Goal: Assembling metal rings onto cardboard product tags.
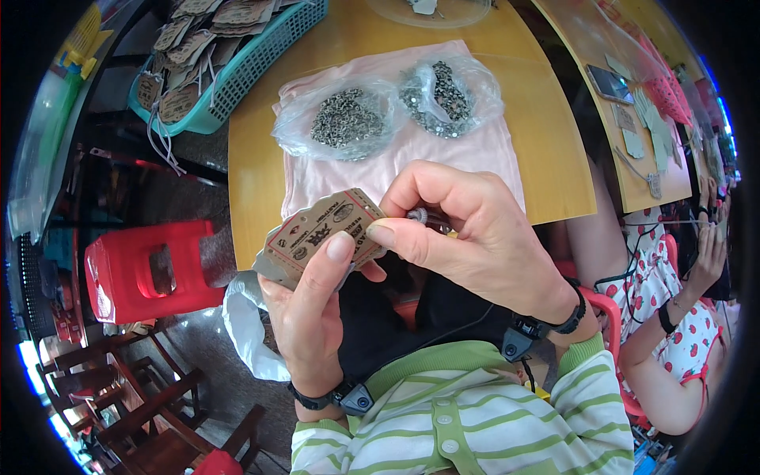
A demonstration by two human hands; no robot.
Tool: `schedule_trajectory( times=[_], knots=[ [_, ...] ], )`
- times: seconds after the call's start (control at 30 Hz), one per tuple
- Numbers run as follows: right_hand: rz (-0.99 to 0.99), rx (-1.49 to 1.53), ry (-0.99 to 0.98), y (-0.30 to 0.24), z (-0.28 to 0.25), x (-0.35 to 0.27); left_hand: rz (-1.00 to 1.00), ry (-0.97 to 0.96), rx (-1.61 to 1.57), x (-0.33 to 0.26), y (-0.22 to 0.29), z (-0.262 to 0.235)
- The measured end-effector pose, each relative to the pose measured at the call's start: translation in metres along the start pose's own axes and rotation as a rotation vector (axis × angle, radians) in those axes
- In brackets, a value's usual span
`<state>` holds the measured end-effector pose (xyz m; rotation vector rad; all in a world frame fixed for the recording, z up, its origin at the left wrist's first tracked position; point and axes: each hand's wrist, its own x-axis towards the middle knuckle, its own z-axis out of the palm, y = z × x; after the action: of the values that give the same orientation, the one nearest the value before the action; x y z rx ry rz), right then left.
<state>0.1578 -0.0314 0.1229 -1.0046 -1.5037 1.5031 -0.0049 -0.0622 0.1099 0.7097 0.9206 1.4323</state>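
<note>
My left hand [313, 313] grips a brown cardboard hang tag [317, 235] with dark print, its thumb lying across the front. More tag edges show behind it, so it seems to be a small stack. At the tag's right corner, my right hand [467, 233] pinches with thumb and forefinger. A bit of grey-white cord [423, 215] shows under its curled fingers. Beyond my hands, two clear plastic bags lie open on a pale pink cloth [317, 178]. The left bag [348, 119] and the right bag [451, 99] contain many small metal pieces.
A teal basket [237, 79] at the far left is filled with corded tags. The yellow wooden table [554, 158] carries the cloth. A red stool [154, 269] stands left. At right, another person [673, 340] sits by a second table with a phone [609, 83].
</note>
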Motion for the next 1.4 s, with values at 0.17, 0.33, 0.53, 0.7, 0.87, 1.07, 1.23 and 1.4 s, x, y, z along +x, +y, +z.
schedule_trajectory(
  times=[0.17, 0.33, 0.53, 0.7, 0.87, 1.07, 1.23, 1.4],
  knots=[
    [0.072, -0.054, -0.007, -0.012, -0.001, 0.004, 0.085, 0.066, 0.156, -0.001, -0.005, 0.001],
    [0.030, 0.033, 0.005, -0.010, 0.001, 0.007, 0.163, 0.025, 0.087, 0.003, -0.005, -0.003],
    [0.025, 0.079, -0.017, -0.003, -0.001, 0.008, 0.174, 0.031, 0.060, 0.005, -0.007, -0.002],
    [0.070, 0.135, -0.028, -0.001, -0.003, 0.008, 0.172, 0.048, 0.051, 0.004, -0.007, 0.004],
    [0.103, 0.165, -0.054, -0.007, -0.006, 0.007, 0.131, 0.061, 0.053, 0.006, -0.007, 0.006],
    [0.053, 0.178, 0.018, 0.000, -0.001, 0.008, 0.062, 0.033, 0.065, 0.009, -0.004, 0.003],
    [0.035, 0.132, 0.048, 0.014, 0.001, 0.010, 0.043, 0.030, 0.092, 0.012, -0.010, -0.003],
    [0.088, 0.134, 0.099, 0.034, 0.004, 0.011, 0.002, 0.037, 0.101, 0.017, -0.023, -0.011]
  ],
)
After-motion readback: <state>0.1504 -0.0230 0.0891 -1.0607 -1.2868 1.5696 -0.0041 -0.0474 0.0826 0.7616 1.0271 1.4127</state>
